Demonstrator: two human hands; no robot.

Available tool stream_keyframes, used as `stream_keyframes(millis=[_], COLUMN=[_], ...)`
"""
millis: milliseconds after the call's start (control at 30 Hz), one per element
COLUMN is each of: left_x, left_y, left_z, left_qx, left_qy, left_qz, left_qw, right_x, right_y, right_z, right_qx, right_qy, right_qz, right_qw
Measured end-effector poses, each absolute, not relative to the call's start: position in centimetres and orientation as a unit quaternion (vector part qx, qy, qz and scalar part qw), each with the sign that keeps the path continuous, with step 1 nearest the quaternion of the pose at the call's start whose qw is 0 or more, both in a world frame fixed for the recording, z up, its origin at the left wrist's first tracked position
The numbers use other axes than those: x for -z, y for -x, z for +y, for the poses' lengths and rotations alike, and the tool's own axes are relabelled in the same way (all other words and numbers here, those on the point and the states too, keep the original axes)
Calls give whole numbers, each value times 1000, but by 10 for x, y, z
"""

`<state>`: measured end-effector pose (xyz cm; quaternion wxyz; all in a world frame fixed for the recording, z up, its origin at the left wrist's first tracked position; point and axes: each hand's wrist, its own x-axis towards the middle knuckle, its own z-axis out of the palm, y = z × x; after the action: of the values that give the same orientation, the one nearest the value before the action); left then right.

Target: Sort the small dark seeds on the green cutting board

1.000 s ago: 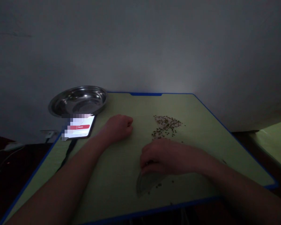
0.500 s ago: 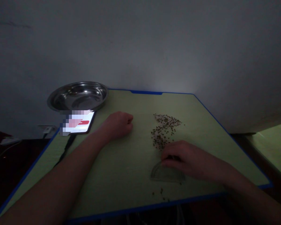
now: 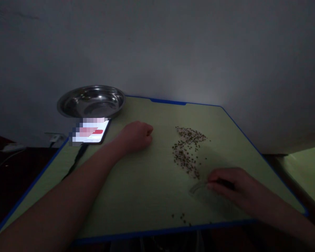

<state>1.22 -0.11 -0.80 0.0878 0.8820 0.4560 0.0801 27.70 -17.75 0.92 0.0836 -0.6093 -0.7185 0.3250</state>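
Observation:
My right hand (image 3: 229,183) pinches a clear plastic protractor (image 3: 196,188) by its curved edge, low over the right front of the table. Much of the protractor is blurred or hidden by the fingers. Just beyond it lies a spread of small dark grains (image 3: 182,157) mixed with paler, finer ones, running back in a crooked band. My left hand (image 3: 138,136) rests on the table as a closed fist, to the left of the grains and apart from them. Whether anything is inside that fist is hidden.
A shiny metal basin (image 3: 91,103) stands at the back left. In front of it lies a lit phone (image 3: 96,132) with a dark strap or cable (image 3: 77,159). A few stray grains (image 3: 183,216) sit near the blue front edge of the pale green table (image 3: 136,206). A wall rises behind.
My right hand has moved to the right with the protractor, away from the grains. More of the band's near end now shows, stretched toward the right. My left hand stays in place on the table.

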Motion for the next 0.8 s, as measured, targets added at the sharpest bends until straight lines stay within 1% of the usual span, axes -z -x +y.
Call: stream_keyframes(millis=[100, 233, 533, 800], left_x=[8, 5, 3, 3], left_y=[-13, -13, -14, -14], left_z=[-1, -3, -4, -4], left_qx=[-82, -73, -66, -69], left_qy=[-882, -881, -882, -882], left_qz=[455, 460, 459, 458], left_qw=[88, 88, 84, 87], right_x=[3, 11, -3, -8], right_y=[-281, -263, -231, -215], right_z=[-196, -204, -174, -156], right_qx=[-330, -329, -326, -314], right_qy=[647, 646, 567, 470], right_qz=[-681, -681, -749, -821], right_qw=[91, 104, 110, 77])
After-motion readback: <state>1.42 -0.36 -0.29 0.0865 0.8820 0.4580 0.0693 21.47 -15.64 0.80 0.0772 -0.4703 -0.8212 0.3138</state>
